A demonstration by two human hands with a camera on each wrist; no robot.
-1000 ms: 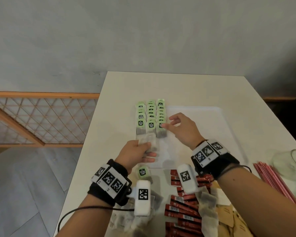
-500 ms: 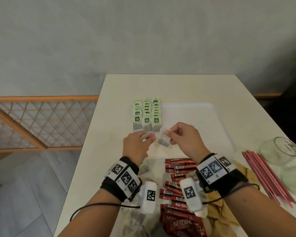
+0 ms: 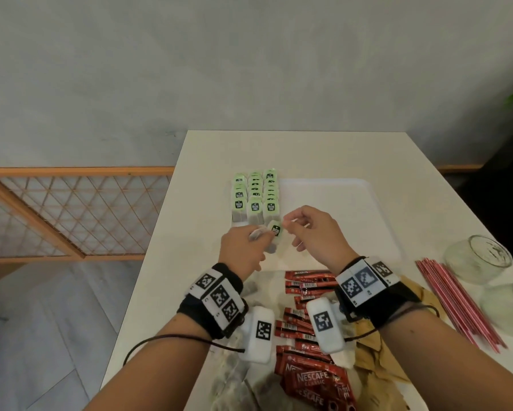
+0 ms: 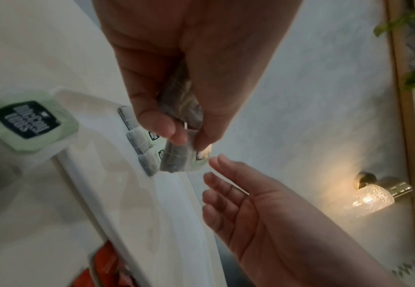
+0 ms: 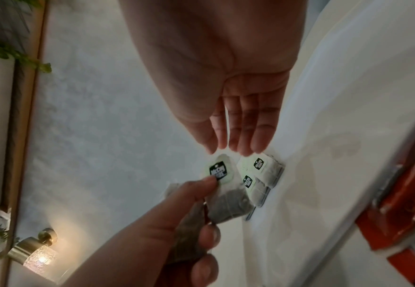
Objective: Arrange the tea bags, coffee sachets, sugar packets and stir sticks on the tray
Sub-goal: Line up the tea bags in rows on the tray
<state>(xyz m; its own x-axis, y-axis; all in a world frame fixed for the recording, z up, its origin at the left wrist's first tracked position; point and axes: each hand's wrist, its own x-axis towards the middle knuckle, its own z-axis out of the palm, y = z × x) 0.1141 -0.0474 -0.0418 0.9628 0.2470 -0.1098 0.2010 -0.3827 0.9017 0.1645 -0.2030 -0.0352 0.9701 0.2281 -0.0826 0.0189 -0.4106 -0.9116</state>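
Raised tea bag (image 3: 274, 232) – left hand (image 3: 243, 250) pinching, right hand (image 3: 314, 232) empty

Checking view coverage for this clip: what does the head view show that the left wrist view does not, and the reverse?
Head only: the pink stir sticks, two glass jars and brown sugar packets.
Left wrist only: a lit wall lamp and the underside of the left hand.
Both: the left hand pinching a tea bag, the right hand beside it, rows of tea bags on the tray.

left hand (image 3: 243, 250) raised, grip pinched shut; right hand (image 3: 316, 235) alongside, fingers relaxed, empty.
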